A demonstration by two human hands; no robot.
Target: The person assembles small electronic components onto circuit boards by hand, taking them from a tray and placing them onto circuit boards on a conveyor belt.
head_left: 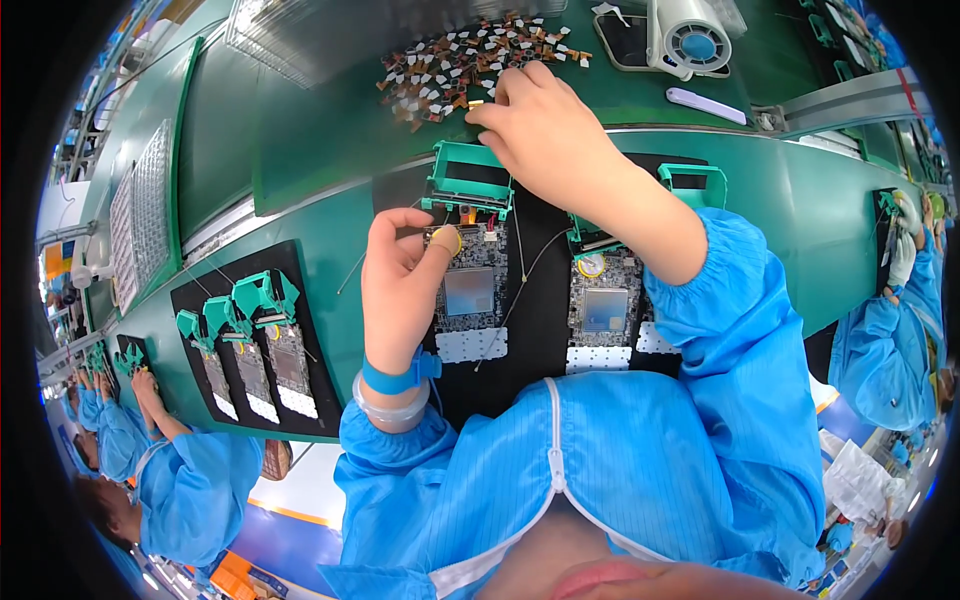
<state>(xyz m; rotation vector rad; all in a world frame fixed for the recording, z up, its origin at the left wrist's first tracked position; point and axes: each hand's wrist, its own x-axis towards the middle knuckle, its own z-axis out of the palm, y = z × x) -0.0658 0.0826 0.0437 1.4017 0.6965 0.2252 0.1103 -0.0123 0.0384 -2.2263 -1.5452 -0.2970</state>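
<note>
My left hand (402,275), wearing a blue wrist strap (395,376), is at the left edge of a circuit board (468,290). Its thumb rests over a yellow-rimmed coin cell (447,238); the other fingers are bent and apart from the thumb. A green plastic frame (470,172) is joined to the top of that board. Beyond it, my right hand (540,120) pinches a small flex-cable part (475,104) with a gold face, at the near edge of a pile of flex-cable parts (440,75), brown with white tabs.
On the right lies another board (605,300) with a green frame. Several similar boards rest on a black mat (195,295) to the left. A white fan (690,40) and a pale purple tool (706,105) sit at the back right. Co-workers in blue (200,490) work alongside.
</note>
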